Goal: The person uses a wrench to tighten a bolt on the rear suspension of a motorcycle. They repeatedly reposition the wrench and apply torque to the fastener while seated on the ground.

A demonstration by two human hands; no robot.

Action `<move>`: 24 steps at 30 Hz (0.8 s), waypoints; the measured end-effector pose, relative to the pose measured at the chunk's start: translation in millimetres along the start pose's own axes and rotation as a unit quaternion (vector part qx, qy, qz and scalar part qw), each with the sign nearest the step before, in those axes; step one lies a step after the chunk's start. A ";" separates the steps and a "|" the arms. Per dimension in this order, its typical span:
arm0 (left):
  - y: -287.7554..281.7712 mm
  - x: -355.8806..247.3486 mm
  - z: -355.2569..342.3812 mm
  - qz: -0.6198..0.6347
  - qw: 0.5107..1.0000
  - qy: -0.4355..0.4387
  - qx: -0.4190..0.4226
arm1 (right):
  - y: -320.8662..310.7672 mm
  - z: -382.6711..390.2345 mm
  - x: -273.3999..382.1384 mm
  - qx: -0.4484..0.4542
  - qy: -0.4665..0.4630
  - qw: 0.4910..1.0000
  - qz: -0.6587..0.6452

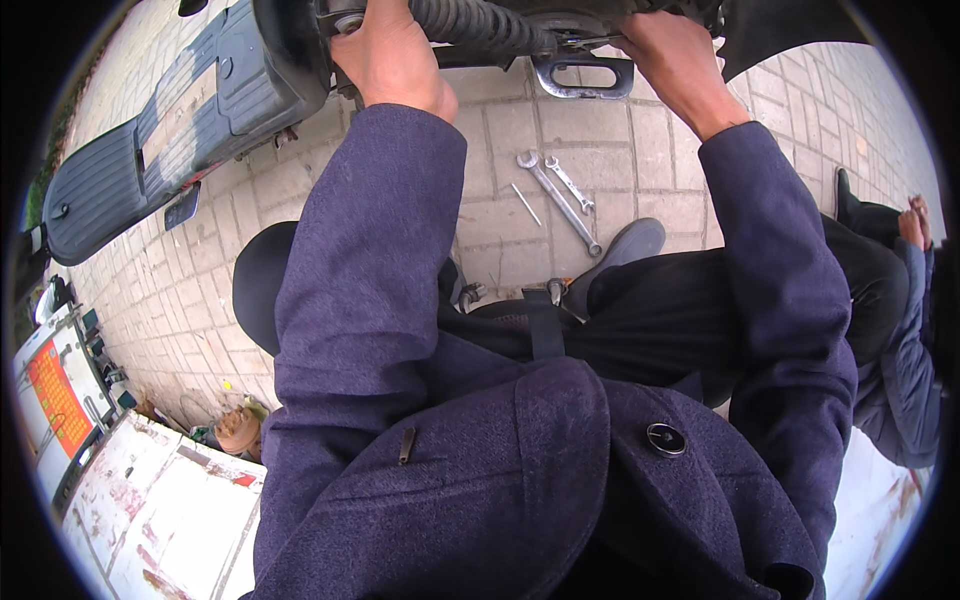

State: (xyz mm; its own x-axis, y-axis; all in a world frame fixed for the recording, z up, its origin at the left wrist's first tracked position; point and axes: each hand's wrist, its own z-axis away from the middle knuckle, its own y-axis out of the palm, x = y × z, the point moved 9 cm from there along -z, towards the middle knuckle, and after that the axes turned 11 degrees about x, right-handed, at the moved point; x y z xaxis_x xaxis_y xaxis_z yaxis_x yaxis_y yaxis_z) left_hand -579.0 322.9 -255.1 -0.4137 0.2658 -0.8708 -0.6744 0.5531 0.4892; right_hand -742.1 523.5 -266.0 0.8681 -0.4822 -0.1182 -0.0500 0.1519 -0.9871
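Observation:
At the top edge, my left hand [392, 62] rests against the scooter beside the upper end of its black coil-spring shock absorber [480, 24]; its fingertips are out of sight. My right hand [672, 62] is closed at the shock's other end, its fingers on a thin metal tool [592, 41] whose kind I cannot make out. A grey metal footpeg-like bracket [584, 78] hangs just below that tool. On the paving between my arms lie a long wrench [562, 204], a shorter wrench [570, 184] and a thin pale rod [526, 204].
The scooter's dark footboard [205, 100] reaches toward the left. A white, stained panel [160, 500] and a brown pot-like object [238, 430] stand at the lower left. At the far right a person sits with hands together [914, 222]. My shoe [630, 250] is near the wrenches.

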 end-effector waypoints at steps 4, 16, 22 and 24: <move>0.1 3.7 0.0 0.010 1.000 -0.004 -0.008 | -18.3 -15.7 36.0 -0.005 -0.034 0.996 0.081; -1.9 5.0 -4.4 0.009 1.000 -0.014 0.007 | -21.2 -7.1 28.9 -0.006 -0.038 0.999 0.027; -3.2 4.6 -4.9 0.005 1.000 -0.005 -0.003 | -15.9 16.2 32.6 -0.079 -0.104 0.988 0.080; -1.7 6.1 -3.6 0.003 1.000 -0.014 0.004 | -14.3 15.2 27.5 -0.066 -0.080 0.993 0.059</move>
State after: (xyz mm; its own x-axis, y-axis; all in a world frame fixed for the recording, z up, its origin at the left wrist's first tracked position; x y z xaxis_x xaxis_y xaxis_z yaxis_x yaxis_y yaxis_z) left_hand -582.5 320.7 -261.0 -0.3995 0.2911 -0.8693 -0.6678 0.5572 0.4936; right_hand -710.1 521.2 -253.5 0.9191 -0.3226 -0.2264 -0.2117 0.0804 -0.9740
